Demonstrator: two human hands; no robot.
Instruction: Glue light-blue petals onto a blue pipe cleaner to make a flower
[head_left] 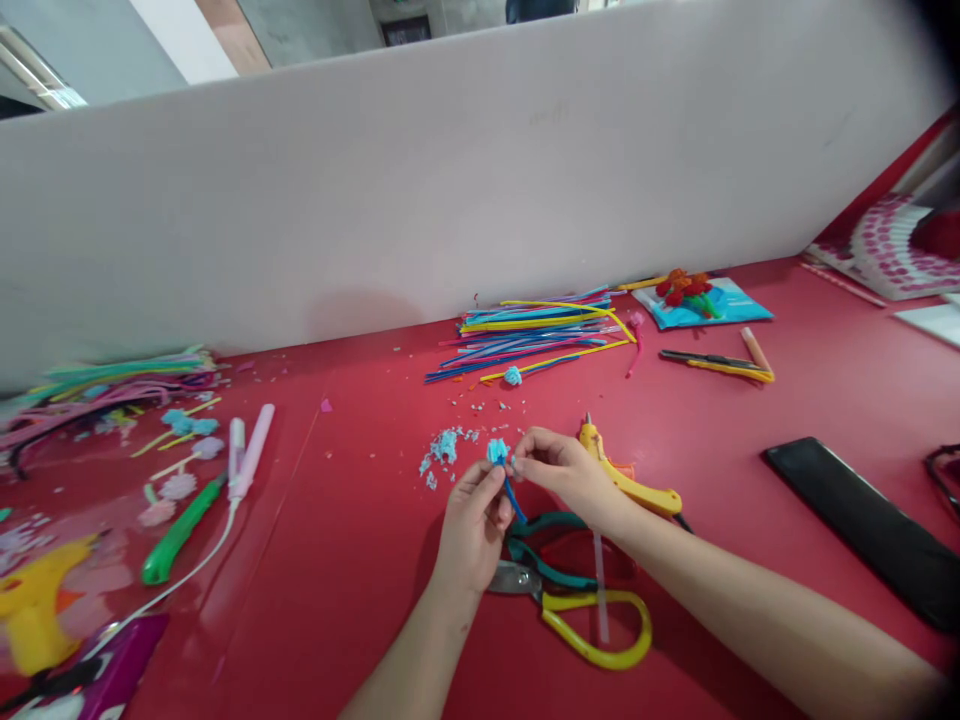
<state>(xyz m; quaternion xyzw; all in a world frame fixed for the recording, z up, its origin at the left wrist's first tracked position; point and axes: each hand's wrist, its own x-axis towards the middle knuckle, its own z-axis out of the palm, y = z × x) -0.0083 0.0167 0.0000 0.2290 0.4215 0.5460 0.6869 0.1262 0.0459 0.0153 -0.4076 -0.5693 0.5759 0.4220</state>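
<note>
A small light-blue fuzzy pipe-cleaner flower [497, 451] on a dark-blue stem is pinched between the thumb and fingers of my left hand [480, 505]. The closed fingertips of my right hand [559, 468] pinch at its right side, just under the head; the exact spot is partly hidden. Light-blue fuzz clippings [444, 446] lie on the red table just beyond my left hand. Under and beside my wrists are scissors with yellow handles [596, 625], teal-handled pliers [559, 575] and a clear glue stick [601, 590].
A yellow glue gun [637, 485] lies by my right forearm. Pipe cleaners [536, 335] are piled against the white partition [420, 200]. A black pouch [862, 530] is at right. On the left are a green-handled cutter [180, 535], a pink corded tool [251, 450] and another yellow glue gun [45, 600].
</note>
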